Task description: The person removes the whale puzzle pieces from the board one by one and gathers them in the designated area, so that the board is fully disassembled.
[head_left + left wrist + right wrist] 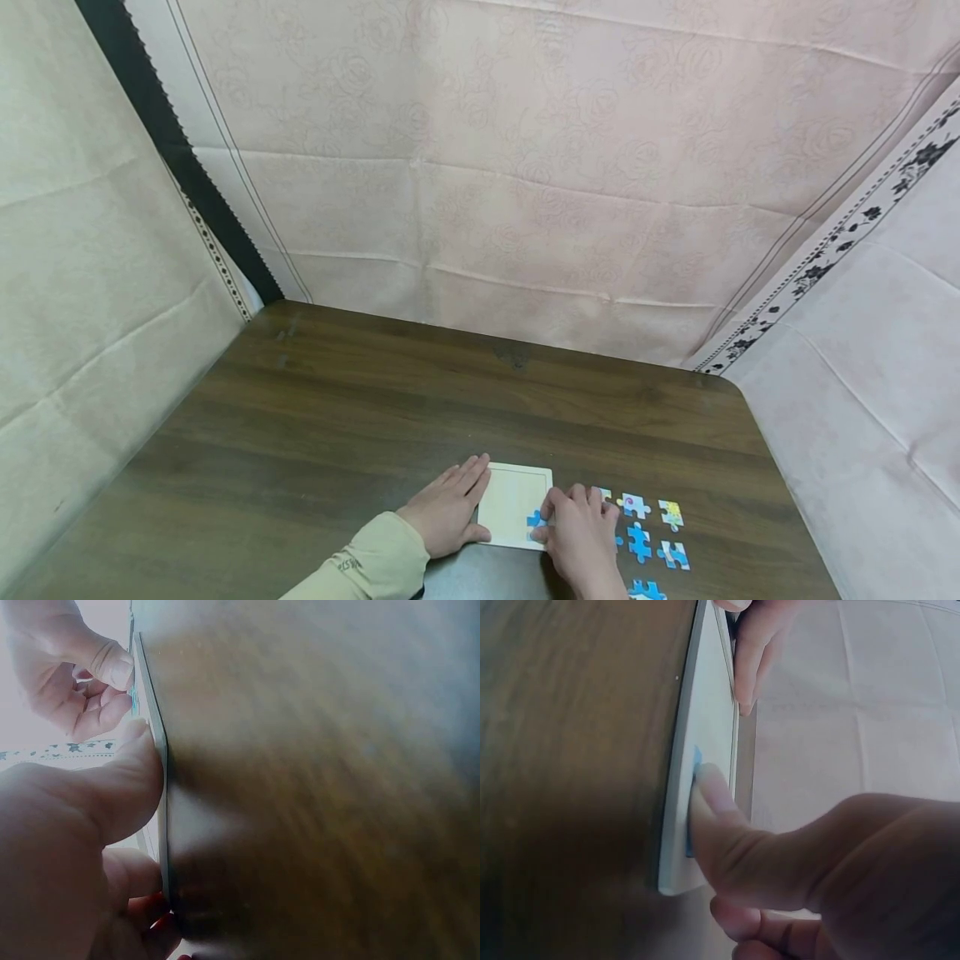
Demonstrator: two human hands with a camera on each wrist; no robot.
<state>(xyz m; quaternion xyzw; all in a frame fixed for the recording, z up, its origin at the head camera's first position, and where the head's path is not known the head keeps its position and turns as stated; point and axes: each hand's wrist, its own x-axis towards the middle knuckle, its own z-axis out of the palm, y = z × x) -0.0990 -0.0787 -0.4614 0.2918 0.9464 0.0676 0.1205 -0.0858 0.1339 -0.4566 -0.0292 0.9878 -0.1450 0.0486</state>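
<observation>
A pale, square puzzle tray (510, 492) lies flat on the table between the two hands. My left hand (450, 508) rests along its left side, fingers extended toward the far corner and thumb at the near edge. At the tray's near right corner, a blue jigsaw piece (534, 520) shows partly from under my right hand (577, 533). The right thumb (716, 795) is on that piece in the right wrist view, with the other fingers curled. In the left wrist view, the right thumb and fingers come together at the tray's edge (154, 705).
Several loose jigsaw pieces, blue, white and yellow, lie in rows right of the tray, among them a blue one (639, 542) and a yellow one (671, 514). The right hand partly covers some. Patterned cloth (525, 208) hangs behind the dark wooden table (337, 417).
</observation>
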